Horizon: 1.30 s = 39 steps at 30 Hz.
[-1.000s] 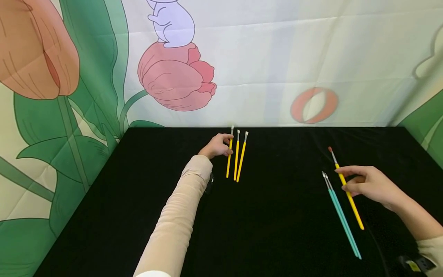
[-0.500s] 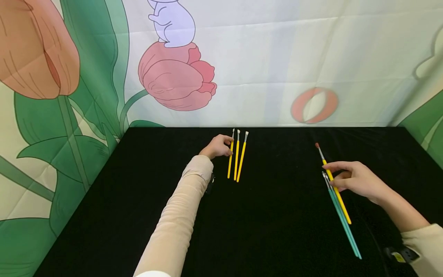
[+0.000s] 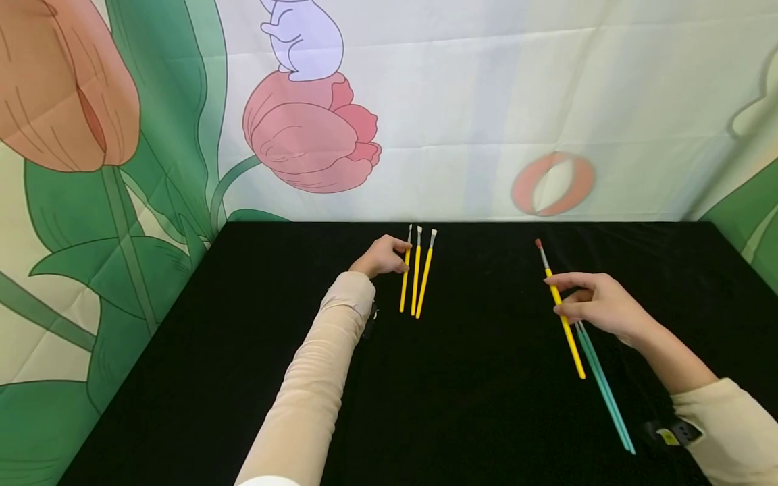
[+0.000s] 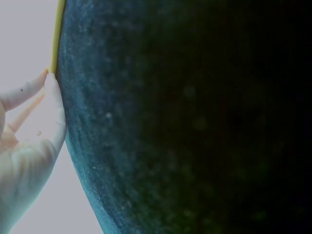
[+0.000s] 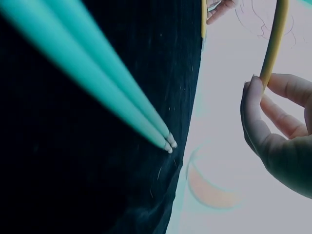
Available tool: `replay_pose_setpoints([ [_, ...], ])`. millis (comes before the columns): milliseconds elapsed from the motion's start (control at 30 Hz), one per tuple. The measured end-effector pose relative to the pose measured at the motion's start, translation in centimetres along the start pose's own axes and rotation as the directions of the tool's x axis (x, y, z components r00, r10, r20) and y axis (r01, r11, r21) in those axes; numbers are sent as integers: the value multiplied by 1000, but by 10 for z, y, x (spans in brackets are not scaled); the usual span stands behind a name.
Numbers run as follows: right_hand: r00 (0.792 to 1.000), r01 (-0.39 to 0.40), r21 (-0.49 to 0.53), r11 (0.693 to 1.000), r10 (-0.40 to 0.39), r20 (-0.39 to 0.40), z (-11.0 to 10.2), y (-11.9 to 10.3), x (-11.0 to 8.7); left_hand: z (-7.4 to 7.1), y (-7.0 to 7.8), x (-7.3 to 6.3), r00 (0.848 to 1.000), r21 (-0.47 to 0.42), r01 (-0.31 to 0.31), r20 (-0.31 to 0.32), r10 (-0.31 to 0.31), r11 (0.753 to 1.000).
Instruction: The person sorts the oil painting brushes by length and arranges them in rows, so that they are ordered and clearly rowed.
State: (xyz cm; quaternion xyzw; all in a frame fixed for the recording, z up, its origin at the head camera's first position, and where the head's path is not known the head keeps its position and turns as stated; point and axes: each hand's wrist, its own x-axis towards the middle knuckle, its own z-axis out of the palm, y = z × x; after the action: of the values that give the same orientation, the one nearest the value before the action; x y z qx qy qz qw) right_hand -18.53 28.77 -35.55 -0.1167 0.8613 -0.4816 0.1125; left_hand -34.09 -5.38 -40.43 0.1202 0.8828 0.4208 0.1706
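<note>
In the head view my left hand [image 3: 381,257] pinches a slim yellow-handled paintbrush [image 3: 404,291] between thumb and fingers near the table's far edge. Close to its right lie a second yellow paintbrush [image 3: 416,287] and a third yellow paintbrush [image 3: 424,287], both with pale bristles. At the right, my right hand [image 3: 602,308] pinches a yellow paintbrush with a reddish tip [image 3: 573,347], held slanted. Two teal-handled tools [image 3: 608,395] lie side by side beneath that hand, which hides their tips. The right wrist view shows the teal handles [image 5: 105,83] and the pinched yellow handle [image 5: 274,41].
A black cloth [image 3: 474,391] covers the table. Behind it hangs a pale printed backdrop [image 3: 450,121] with tulips and a rabbit, reaching the table's far edge. A dark device [image 3: 673,432] is strapped at the right wrist.
My right hand has moved left and slightly away with the red-tipped paintbrush, passing over the teal-handled tools. My left hand has barely moved; its brush tip dipped slightly toward me at first.
</note>
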Motion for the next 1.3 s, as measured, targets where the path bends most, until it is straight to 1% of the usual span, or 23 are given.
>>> replay_pose_setpoints([
  [167,1000,-11,20,1000,12,-23,7,-2,6,0,1,-2,1000,25,-7,-6,7,1000],
  [433,999,-3,52,999,5,-45,16,-4,15,0,1,-1,1000,9,1,-7,-1,1000],
  [633,998,-10,73,997,15,-60,20,-9,20,0,1,-2,1000,21,-2,-12,3,1000],
  [933,997,-1,61,998,6,-83,27,-16,29,0,0,-1,1000,-4,0,-3,0,1000],
  [1133,995,-15,83,996,23,-94,31,-18,37,1,1,-1,1000,-7,-1,3,1,1000],
  [1300,993,-7,105,994,18,-113,34,-19,45,1,2,0,1000,-2,9,1,-9,1000],
])
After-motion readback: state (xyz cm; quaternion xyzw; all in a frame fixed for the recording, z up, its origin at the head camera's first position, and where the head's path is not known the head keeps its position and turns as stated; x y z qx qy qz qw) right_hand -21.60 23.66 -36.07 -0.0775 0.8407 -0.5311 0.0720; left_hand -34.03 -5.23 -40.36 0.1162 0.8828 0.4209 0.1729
